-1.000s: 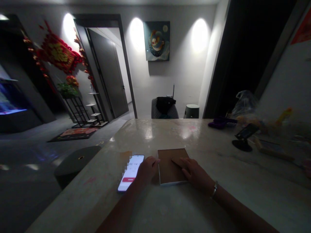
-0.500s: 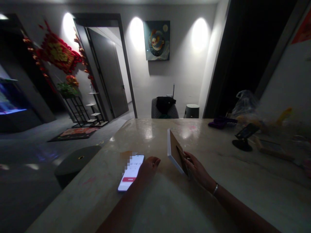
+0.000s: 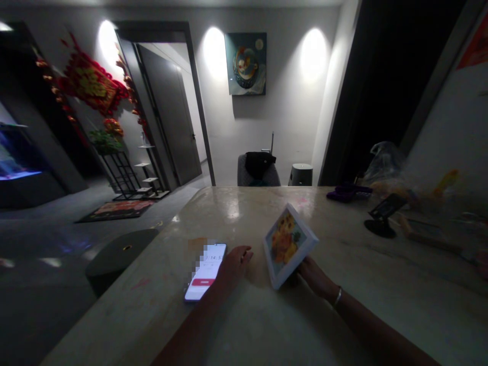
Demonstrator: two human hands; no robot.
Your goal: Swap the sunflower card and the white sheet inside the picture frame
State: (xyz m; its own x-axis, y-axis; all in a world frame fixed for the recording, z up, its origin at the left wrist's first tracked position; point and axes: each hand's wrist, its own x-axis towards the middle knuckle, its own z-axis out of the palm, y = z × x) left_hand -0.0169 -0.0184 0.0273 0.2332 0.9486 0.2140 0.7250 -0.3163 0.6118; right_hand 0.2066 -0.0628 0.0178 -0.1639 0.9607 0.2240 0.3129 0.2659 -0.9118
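While the right hand (image 3: 309,272) grasps the white-edged picture frame (image 3: 286,243) from behind and low on its right side, its fingers mostly hidden by it, the left hand (image 3: 234,262) lies released at the counter (image 3: 247,325), fingers loosely curled around nothing. A pale bracelet (image 3: 337,296) circles the right wrist. The picture frame leans at a slant just to the right of the left hand, its yellow and orange picture turned toward the left side and the viewer; whether its lowest corner touches the counter cannot be told. Directly left of the left hand, a phone (image 3: 206,274) lies face up, its lit screen showing digits and a red button, with one edge blurred out in blocks. Beyond the counter's left edge is a dark round stool (image 3: 122,254). Farther along on the right stand a black holder (image 3: 381,226) on a round base, a purple item (image 3: 346,192) and a clear plastic bag (image 3: 385,162). Past the far edge, black cloth (image 3: 259,163) drapes a grey chair (image 3: 242,175), and a painting (image 3: 247,63) hangs on the wall between two bright patches of light.
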